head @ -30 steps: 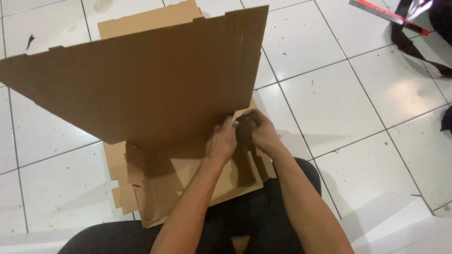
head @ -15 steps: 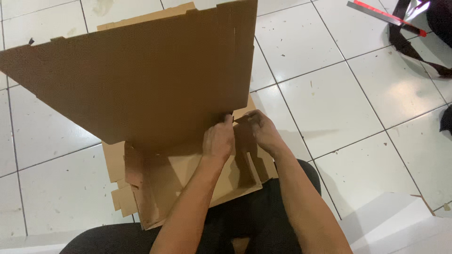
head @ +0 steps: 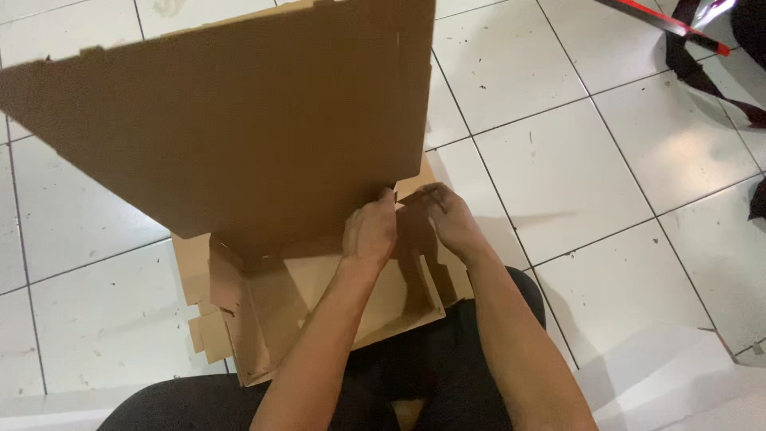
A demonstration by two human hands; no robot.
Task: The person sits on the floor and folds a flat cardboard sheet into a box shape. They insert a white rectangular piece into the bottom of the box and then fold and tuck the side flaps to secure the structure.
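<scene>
Left hand (head: 369,233) and right hand (head: 451,219) pinch a side flap (head: 411,227) of the cardboard box (head: 239,144). Light, stiff, creases easily; best held along folds.

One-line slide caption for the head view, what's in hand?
Both hands, left hand and right hand, work a side corner of a half-folded cardboard box under its raised lid, above white floor tiles.
</scene>
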